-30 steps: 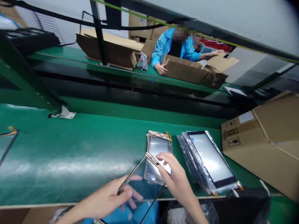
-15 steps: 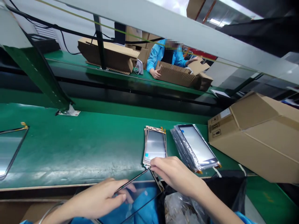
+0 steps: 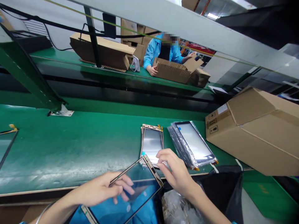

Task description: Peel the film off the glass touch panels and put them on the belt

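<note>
My left hand (image 3: pixel 105 189) is closed on the left edge of a clear touch screen panel (image 3: pixel 137 186) with a thin dark border. The panel is tilted over the bench's front edge, and blue clothing shows through it. Just beyond the panel's upper right corner, my right hand (image 3: pixel 175 171) has its curled fingers and thumb apart, with nothing visible between them. Behind that hand lies a small stack of framed touch screen panels (image 3: pixel 152 140), the top one bearing a blue tab. Farther right sits a pile of panels in clear plastic sleeves (image 3: pixel 195 144).
A large cardboard box (image 3: pixel 252 133) stands on the right. Another panel (image 3: pixel 8 143) lies at the far left of the green bench (image 3: pixel 81 149). Crumpled plastic (image 3: pixel 177 207) fills a black bag below my right hand. Across the bench, a co-worker (image 3: pixel 161 53) handles cardboard dividers.
My right hand has let go of the panel's corner and moved slightly away, its fingers parting. The panel has turned in my left hand, showing more of its face. The view has shifted slightly.
</note>
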